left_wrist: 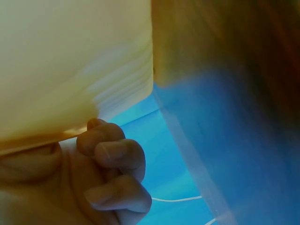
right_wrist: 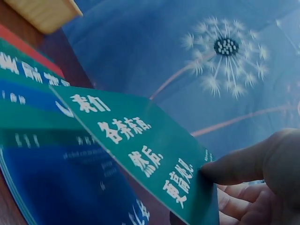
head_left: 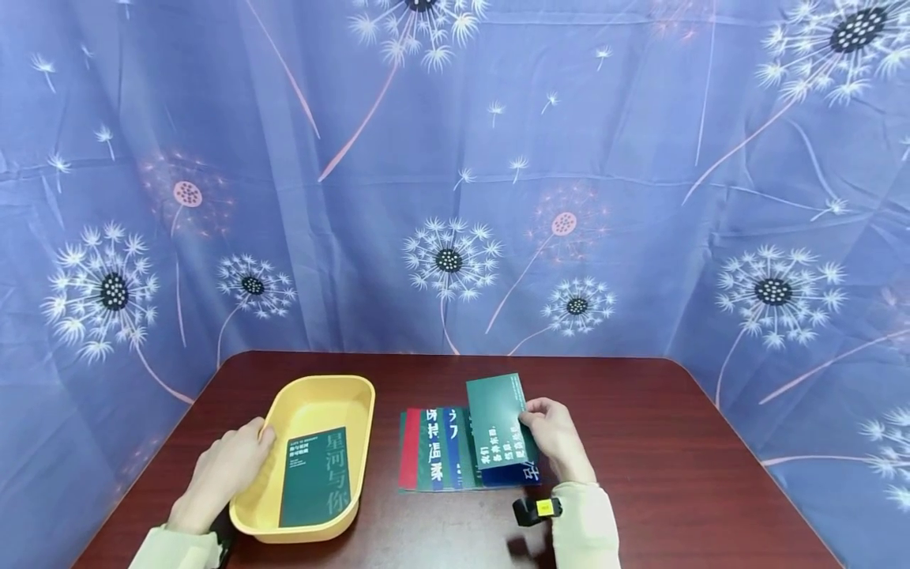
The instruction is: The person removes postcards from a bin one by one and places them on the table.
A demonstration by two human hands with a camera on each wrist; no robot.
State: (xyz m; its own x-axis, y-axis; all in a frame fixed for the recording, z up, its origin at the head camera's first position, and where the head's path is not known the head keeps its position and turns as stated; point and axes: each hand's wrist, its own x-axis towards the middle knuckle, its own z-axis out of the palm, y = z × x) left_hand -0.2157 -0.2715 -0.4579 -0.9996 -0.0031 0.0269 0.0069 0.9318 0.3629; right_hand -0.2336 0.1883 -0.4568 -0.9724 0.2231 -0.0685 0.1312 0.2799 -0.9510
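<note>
My right hand (head_left: 556, 435) pinches a green card (head_left: 498, 419) with white Chinese lettering by its right edge, thumb on the printed face. The card is raised over a fanned row of cards (head_left: 434, 450) in red, green and blue on the table. In the right wrist view a dark blue card (right_wrist: 61, 187) lies under the held one. My left hand (head_left: 231, 466) grips the left rim of a yellow plastic tray (head_left: 362, 458), thumb at the rim and fingers curled outside below it. Inside the tray lies a dark green card (head_left: 313, 482) with Chinese lettering.
The dark reddish-brown table (head_left: 682, 474) has rounded far corners. Behind it and at both sides hangs a blue curtain (head_left: 398, 197) printed with dandelions. A black wrist strap with a yellow label (head_left: 546, 507) sits at my right sleeve.
</note>
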